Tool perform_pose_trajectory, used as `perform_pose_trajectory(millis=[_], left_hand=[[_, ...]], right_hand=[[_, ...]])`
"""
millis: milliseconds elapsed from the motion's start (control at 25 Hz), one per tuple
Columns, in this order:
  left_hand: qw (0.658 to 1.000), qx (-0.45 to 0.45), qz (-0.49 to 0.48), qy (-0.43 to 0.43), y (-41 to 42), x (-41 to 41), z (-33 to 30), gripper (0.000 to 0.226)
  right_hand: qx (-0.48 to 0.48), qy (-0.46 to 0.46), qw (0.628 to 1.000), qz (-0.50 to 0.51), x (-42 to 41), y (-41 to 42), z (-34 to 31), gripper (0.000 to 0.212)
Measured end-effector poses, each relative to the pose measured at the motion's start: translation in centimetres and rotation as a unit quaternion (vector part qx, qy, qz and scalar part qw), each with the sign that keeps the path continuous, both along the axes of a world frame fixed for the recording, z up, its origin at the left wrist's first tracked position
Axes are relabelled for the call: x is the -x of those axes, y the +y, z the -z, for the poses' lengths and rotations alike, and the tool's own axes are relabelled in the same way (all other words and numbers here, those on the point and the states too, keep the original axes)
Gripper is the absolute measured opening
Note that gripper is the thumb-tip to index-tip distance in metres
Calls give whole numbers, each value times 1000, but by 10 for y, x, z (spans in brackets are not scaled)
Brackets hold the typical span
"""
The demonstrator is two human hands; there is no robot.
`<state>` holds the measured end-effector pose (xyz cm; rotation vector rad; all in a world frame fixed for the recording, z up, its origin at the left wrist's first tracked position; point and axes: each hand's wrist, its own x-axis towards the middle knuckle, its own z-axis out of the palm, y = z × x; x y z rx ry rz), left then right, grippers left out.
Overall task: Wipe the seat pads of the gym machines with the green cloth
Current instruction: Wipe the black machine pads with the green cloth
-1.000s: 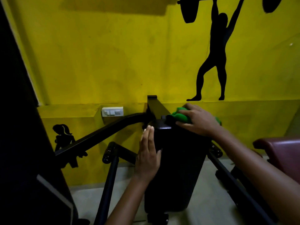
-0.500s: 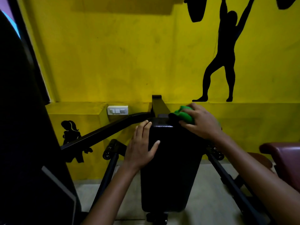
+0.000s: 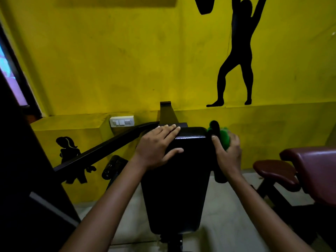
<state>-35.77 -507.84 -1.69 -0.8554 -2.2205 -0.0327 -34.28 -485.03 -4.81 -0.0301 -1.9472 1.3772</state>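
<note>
A long black seat pad (image 3: 178, 184) runs away from me toward the yellow wall. My left hand (image 3: 156, 148) lies flat on its far left corner, fingers straight. My right hand (image 3: 227, 151) grips the bunched green cloth (image 3: 224, 138) just off the pad's far right edge, beside a black roller handle (image 3: 214, 125). Part of the cloth is hidden under my fingers.
A maroon padded seat (image 3: 276, 171) and a maroon pad (image 3: 316, 166) stand at the right. A black frame bar (image 3: 109, 145) slopes down to the left, with a roller (image 3: 113, 167) below it. A white switch plate (image 3: 121, 121) sits on the wall ledge. Dark equipment (image 3: 21, 179) fills the left.
My right hand has carried the cloth from the pad's far end off to its right side. My left hand slid up onto the pad's top left corner.
</note>
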Motion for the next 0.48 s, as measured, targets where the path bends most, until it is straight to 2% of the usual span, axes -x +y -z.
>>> perform_pose_trajectory(millis=[80,160,240,320,360,480], left_hand=[[998,3,39,-55,-10,7,-13,56],[985,15,75,-152,-19,16,-25,50],[966,11,115,-232,-23,26,-29,46],[946,2,149,-289,-24,34,-30,46],[939,2,160,-304,-26,37,-30,46],[927,8,182,-327,-29,46,-34,47]], right_hand=[[-170,109,976,87,-1,-13,-6,38],[-313,172,923,141,-1,-18,15,44],[-421,200,874,140,-7,-25,65,49],[-508,199,828,129,-12,-36,114,68],[-523,192,822,120,-14,-40,124,72],[-449,217,854,150,-9,-50,73,47]])
